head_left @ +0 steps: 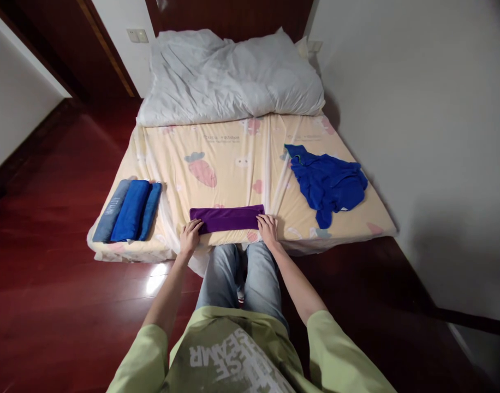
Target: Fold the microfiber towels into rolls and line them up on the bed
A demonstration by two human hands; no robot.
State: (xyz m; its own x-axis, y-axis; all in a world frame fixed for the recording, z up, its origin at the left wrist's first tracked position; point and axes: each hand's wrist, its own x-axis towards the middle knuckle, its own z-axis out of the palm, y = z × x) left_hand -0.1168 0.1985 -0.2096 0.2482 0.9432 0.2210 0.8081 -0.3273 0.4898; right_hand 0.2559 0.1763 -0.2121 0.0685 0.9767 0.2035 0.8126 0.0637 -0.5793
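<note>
At the far left, a dark door [65, 43] stands above a glossy red floor [49, 229]. Then comes the bed [229, 158], whose pale yellow cover shows a carrot print [203, 170]. On its near left corner lie 3 folded cloths side by side, touching: a grey-blue cloth [114, 213] with white lettering, a bright blue cloth [130, 210] and a duller blue cloth [150, 210]. Beyond them, 2 switches [137, 36] sit on the wall [121, 11].

The left hand [190, 234] lies on the left end of the purple cloth [231, 219], fingers bent over it; I cannot tell whether the thumb pinches it from below. The purple cloth is a flat, narrow strip along the near edge of the bed, at the middle, just in front of the jeans [260, 278]. Behind it, at the far end of the bed, a rumpled grey-white quilt [237, 79] lies against the headboard [229, 16].

The right hand [268, 228] rests its fingers on the right end of the purple cloth; whether it pinches, I cannot tell. Farther right, apart from both hands, a blue garment [329, 180] lies crumpled near the bed's right side.
</note>
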